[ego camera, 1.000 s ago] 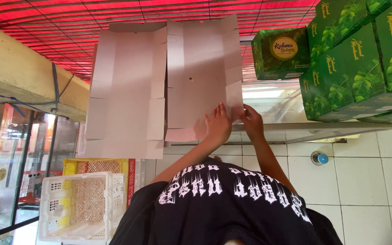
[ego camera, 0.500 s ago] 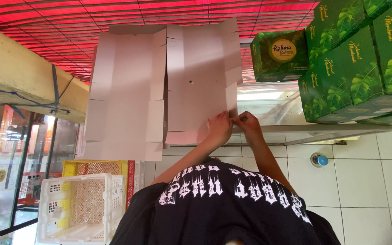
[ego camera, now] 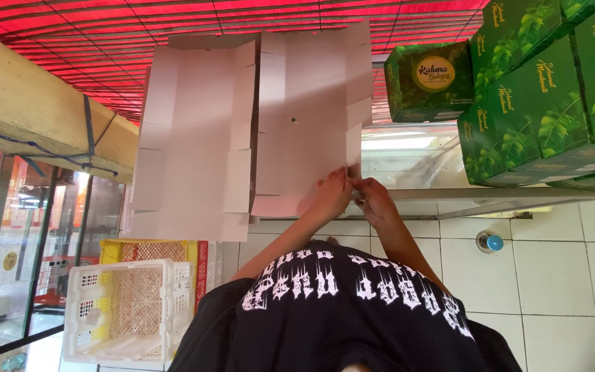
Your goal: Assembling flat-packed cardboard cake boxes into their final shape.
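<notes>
Head view: left hand [ego camera: 334, 193] and right hand [ego camera: 373, 200] pinch cardboard sheet [ego camera: 308, 124], fingertips hidden.

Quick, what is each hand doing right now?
Left hand: closed, pinching the edge of the flat cardboard box blank.
Right hand: closed, pinching the same edge.

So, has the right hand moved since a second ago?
Yes. Against the pink cardboard sheet's corner, the right hand has closed in towards the left hand.
</notes>
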